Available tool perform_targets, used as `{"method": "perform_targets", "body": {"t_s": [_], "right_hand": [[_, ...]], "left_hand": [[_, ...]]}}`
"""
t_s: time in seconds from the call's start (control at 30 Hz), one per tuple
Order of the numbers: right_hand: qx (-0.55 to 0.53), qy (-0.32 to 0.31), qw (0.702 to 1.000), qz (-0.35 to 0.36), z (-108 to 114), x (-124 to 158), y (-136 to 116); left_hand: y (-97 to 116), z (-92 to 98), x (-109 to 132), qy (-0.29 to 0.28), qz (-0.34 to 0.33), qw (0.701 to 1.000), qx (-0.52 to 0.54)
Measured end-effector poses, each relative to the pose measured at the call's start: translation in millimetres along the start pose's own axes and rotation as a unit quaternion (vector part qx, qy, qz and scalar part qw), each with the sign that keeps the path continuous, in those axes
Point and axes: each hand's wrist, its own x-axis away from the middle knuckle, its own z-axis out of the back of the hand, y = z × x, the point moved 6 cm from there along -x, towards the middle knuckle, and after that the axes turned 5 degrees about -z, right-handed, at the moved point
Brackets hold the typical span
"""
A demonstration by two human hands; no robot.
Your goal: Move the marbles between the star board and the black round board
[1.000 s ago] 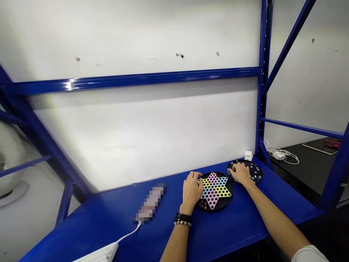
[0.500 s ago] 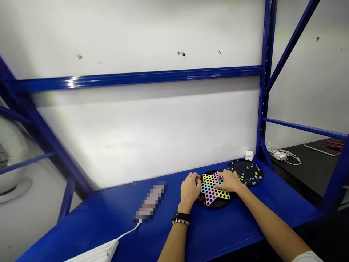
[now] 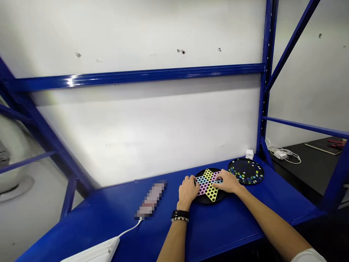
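A star-shaped Chinese checkers board (image 3: 209,183), with holes in yellow, pink and blue fields, lies over a round black tray (image 3: 208,202). At the board's left points my left hand (image 3: 188,190) has its fingers curled onto the edge. My right hand (image 3: 228,181) grips the opposite side, thumb on top of the star and fingers around its upper right points. Part of the board's rim is hidden beneath both hands. Just behind my right hand is a second round black piece (image 3: 247,169), with many small coloured marbles or spots around its border.
A pixelated flat item (image 3: 151,200) lies left on the blue table (image 3: 218,233), with a white cable (image 3: 129,230) running to a white box (image 3: 92,251). A white charger (image 3: 249,154) stands by the back edge. Blue rack posts (image 3: 263,91) frame the table.
The star board has turned clockwise on the tray, its yellow point now toward the front. Brown marbles visible at the tray's lower left before are now covered. Both hands stay at its sides.
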Motion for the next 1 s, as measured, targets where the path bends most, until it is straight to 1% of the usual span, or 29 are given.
{"method": "perform_targets", "body": {"t_s": [0.07,0.2,0.33,0.4,0.47,0.53,0.6,0.77,0.9,1.0], "right_hand": [[-0.01,0.003,1.0,0.004,1,-1,1],[-0.033,-0.011,0.999,0.036,0,-2,2],[-0.022,-0.001,0.999,0.04,0,-2,1],[-0.006,0.02,0.999,0.025,3,-3,2],[0.01,0.053,0.999,-0.011,8,-5,6],[0.02,0.086,0.995,-0.055,15,-8,15],[0.031,0.099,0.991,-0.083,18,-10,26],[0.058,0.055,0.993,-0.09,13,-16,45],[0.056,0.038,0.996,-0.066,10,-15,44],[0.078,0.022,0.995,-0.054,8,-14,40]], "left_hand": [[-1,-1.1,0,0.001,0.003,1.0,0.0],[-4,-2.6,-1,-0.008,0.014,1.0,0.002],[-5,-1.9,-1,-0.007,0.024,1.0,-0.001],[-6,-1.0,-1,-0.004,0.031,0.999,-0.004],[-6,-0.4,-1,-0.004,0.035,0.999,-0.008],[-7,0.4,-1,-0.006,0.035,0.999,-0.01],[-6,1.4,-1,-0.009,0.034,0.999,-0.014],[-4,-0.6,0,-0.029,0.031,0.999,-0.017],[-4,-5.1,1,-0.027,0.038,0.999,-0.021],[-4,-9.0,0,-0.038,0.04,0.998,-0.017]]}}
